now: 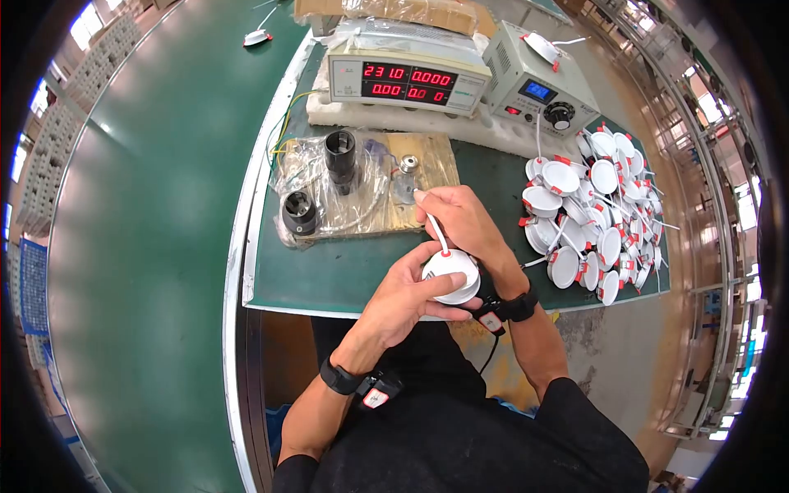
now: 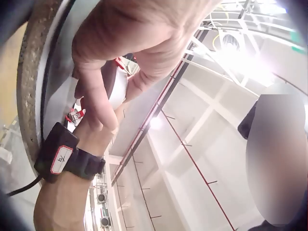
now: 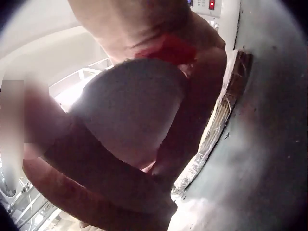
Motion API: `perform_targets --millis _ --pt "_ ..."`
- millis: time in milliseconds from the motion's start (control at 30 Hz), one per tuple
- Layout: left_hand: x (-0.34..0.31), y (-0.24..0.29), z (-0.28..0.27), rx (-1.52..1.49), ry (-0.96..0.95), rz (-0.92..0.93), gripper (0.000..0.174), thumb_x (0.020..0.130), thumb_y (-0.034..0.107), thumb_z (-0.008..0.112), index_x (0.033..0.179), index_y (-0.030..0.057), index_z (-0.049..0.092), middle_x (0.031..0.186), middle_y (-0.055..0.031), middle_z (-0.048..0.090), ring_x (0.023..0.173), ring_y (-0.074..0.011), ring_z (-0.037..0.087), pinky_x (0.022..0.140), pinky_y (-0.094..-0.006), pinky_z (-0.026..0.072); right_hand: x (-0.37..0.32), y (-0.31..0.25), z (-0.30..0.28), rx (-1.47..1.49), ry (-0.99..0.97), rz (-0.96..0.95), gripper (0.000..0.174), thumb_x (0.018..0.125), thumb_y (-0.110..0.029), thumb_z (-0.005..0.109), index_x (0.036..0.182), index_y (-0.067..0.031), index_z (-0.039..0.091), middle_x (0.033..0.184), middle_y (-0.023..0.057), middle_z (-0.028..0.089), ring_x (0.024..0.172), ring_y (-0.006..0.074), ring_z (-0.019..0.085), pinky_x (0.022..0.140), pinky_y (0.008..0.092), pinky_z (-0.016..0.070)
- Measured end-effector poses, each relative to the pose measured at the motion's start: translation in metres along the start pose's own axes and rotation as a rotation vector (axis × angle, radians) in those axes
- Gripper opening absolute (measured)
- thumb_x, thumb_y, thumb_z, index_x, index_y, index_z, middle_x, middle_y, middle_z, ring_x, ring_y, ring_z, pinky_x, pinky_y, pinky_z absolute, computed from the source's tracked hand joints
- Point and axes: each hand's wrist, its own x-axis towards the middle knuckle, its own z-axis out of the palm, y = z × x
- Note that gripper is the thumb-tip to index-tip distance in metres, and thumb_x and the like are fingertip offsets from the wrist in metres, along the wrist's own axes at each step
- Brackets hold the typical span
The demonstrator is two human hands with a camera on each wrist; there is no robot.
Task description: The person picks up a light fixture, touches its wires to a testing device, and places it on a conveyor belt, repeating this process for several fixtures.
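Note:
In the head view a round white downlight [image 1: 462,264] with a red cable clip rests in my left hand [image 1: 399,292], its thumb across the face and fingers curled beneath. The left wrist view shows the lamp's edge [image 2: 118,89] between those fingers. My right hand [image 1: 468,223] pinches the lamp's white cable [image 1: 437,234] near its free end, which the fingers partly hide. Just beyond the right fingertips lie a grey metal disc [image 1: 403,191] and a small metal lamp cap [image 1: 408,163] on a wooden board [image 1: 444,160]. The right wrist view shows the downlight's shaded face [image 3: 134,106] close up.
Two black lamp holders [image 1: 339,152] stand on the plastic-wrapped board. Behind it are a power meter [image 1: 407,78] with red digits and a grey box [image 1: 538,86] with a dial. Many white downlights [image 1: 604,177] are heaped at right. A green surface [image 1: 148,287] runs along the left.

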Motion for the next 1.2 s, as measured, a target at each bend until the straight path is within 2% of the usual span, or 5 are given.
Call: perform_targets --millis 400,600,733,767,1200 --pt "0.011 0.01 -0.003 -0.036 -0.012 -0.035 0.039 0.094 0.007 0.069 0.128 0.001 0.052 0.116 -0.0136 0.066 0.101 -0.0289 0.073 0.085 -0.0388 0.0641 0.012 -0.005 0.001 -0.06 0.06 0.043 0.04 0.1 -0.031 0.054 0.076 0.0004 0.062 0.057 0.0017 0.054 0.048 0.0086 0.045 0.046 0.0299 0.0358" --pt "0.016 0.01 -0.006 -0.061 -0.034 0.006 0.047 0.095 0.006 0.067 0.138 0.0031 0.048 0.121 -0.0151 0.067 0.105 -0.0356 0.072 0.087 -0.0408 0.0639 0.019 0.004 0.0 -0.008 0.053 -0.023 0.037 0.098 -0.027 0.054 0.075 0.0017 0.061 0.058 0.0022 0.054 0.049 0.0091 0.046 0.047 0.0305 0.0363" --pt "0.015 0.014 -0.004 -0.044 -0.016 -0.029 0.039 0.093 0.006 0.069 0.127 0.0007 0.052 0.116 -0.0146 0.067 0.103 -0.0295 0.072 0.086 -0.038 0.064 0.017 0.002 0.0 0.0 0.06 -0.015 0.039 0.1 -0.029 0.058 0.074 0.0003 0.063 0.057 -0.0009 0.051 0.05 0.0075 0.043 0.048 0.0285 0.0337" --pt "0.014 0.014 -0.006 -0.014 -0.024 -0.038 0.044 0.094 0.007 0.068 0.134 0.002 0.05 0.122 -0.0141 0.066 0.11 -0.0303 0.07 0.091 -0.0427 0.0606 0.018 0.005 -0.001 0.005 0.045 -0.03 0.041 0.1 -0.03 0.058 0.074 0.0002 0.063 0.055 -0.0014 0.05 0.049 0.0074 0.043 0.048 0.0286 0.0338" --pt "0.018 0.014 -0.001 -0.02 -0.01 -0.019 0.043 0.093 0.01 0.068 0.132 0.0031 0.052 0.124 -0.0137 0.066 0.108 -0.0318 0.071 0.086 -0.0348 0.062 0.021 0.009 -0.003 -0.05 0.045 -0.081 0.041 0.101 -0.03 0.056 0.075 0.0013 0.064 0.056 -0.0005 0.051 0.05 0.0074 0.043 0.048 0.0292 0.0346"
